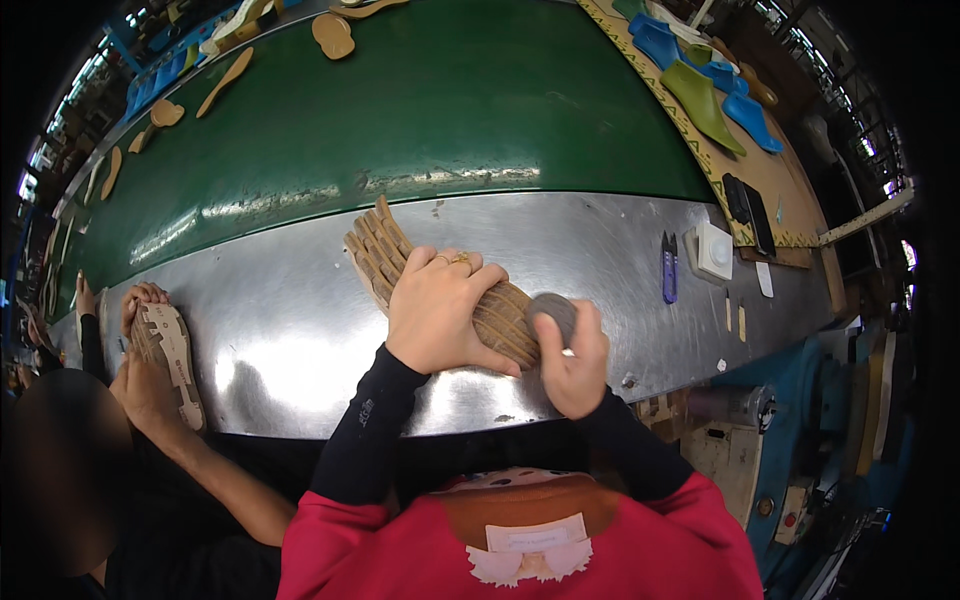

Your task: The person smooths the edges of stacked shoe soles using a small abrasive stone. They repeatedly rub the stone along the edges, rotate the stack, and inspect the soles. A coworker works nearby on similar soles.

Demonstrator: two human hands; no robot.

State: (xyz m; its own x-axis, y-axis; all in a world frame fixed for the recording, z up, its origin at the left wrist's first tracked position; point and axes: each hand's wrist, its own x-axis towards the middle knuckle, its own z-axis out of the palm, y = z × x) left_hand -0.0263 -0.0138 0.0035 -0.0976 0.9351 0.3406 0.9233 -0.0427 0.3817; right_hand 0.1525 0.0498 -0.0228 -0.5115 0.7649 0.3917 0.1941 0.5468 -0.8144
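A bundle of brown insoles (507, 312), packed side by side on edge, lies slantwise on the metal table (300, 300) in front of me. Across its middle rests my left hand (440, 308), fingers over the far side and thumb along the near side, gripping it. My right hand (578, 365) is closed around a dark grey rounded block (552, 314) whose exact kind I cannot make out. That block is up against the right end of the bundle. The insoles' left ends fan out slightly beyond my left hand.
Beyond the table runs a green belt (450, 110) with tan insoles (333, 36) along its far side. Purple thread snips (669, 268), a white box (711, 250) and a phone (750, 215) lie right, near shoe lasts (700, 103). At left, a co-worker's hands hold insoles (176, 360).
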